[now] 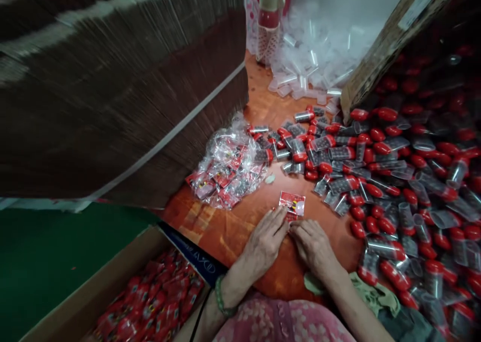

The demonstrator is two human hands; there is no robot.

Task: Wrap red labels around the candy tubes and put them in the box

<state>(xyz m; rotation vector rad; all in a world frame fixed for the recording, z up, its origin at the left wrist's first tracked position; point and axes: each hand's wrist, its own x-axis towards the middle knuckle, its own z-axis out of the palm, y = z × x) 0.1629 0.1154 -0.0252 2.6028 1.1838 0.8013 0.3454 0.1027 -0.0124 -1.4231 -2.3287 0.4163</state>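
Observation:
A small red-and-pink printed packet [292, 202] lies on the orange tabletop, just beyond my fingertips. My left hand [266, 235] rests over its lower left part, fingers close together and pressed on it. From the right, my right hand [312, 241] has curled fingers that pinch at its lower edge, beside the left fingertips. Both hands nearly meet there, and they hide the packet's near end. Left of it sits a pile of clear plastic wrappers with red printed cards [229, 169]. Many clear tubes with red caps and dark contents [340, 184] spread to the right.
Tall strapped cardboard stacks [124, 91] stand at left. Below the table edge, a cardboard box [71, 294] holds red packets. Clear empty tubes [311, 63] heap at the back near a cream-topped flask [269, 21]. A cardboard flap [391, 46] rises at right; green cloth [376, 294] lies near my right forearm.

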